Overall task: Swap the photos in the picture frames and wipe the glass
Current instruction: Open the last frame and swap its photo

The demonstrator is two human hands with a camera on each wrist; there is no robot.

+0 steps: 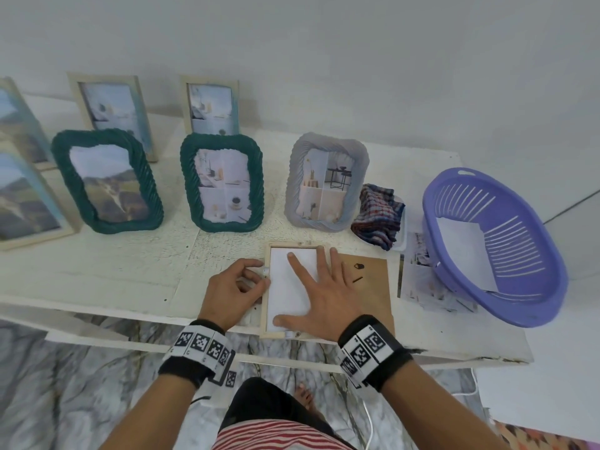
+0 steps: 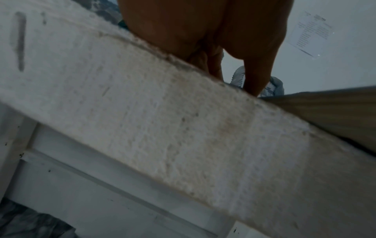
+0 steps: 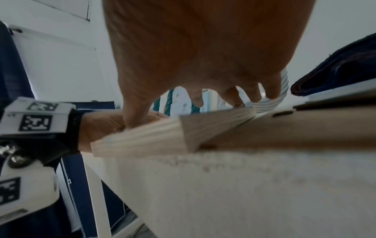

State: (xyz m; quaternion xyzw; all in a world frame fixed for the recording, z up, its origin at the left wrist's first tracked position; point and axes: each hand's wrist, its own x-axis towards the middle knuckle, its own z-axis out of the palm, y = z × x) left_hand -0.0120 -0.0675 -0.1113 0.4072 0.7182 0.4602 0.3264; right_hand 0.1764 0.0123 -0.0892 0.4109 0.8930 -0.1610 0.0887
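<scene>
No legible words, brands or numbers anywhere. Only black-and-white square code markers on the band of the left wrist and on the band of the right wrist, patterns rather than letters (same kind of marker again in the right wrist view, on the left band). A printed sheet on the wall in the left wrist view, lined with dense rows of text, far too blurred and small to read.
</scene>
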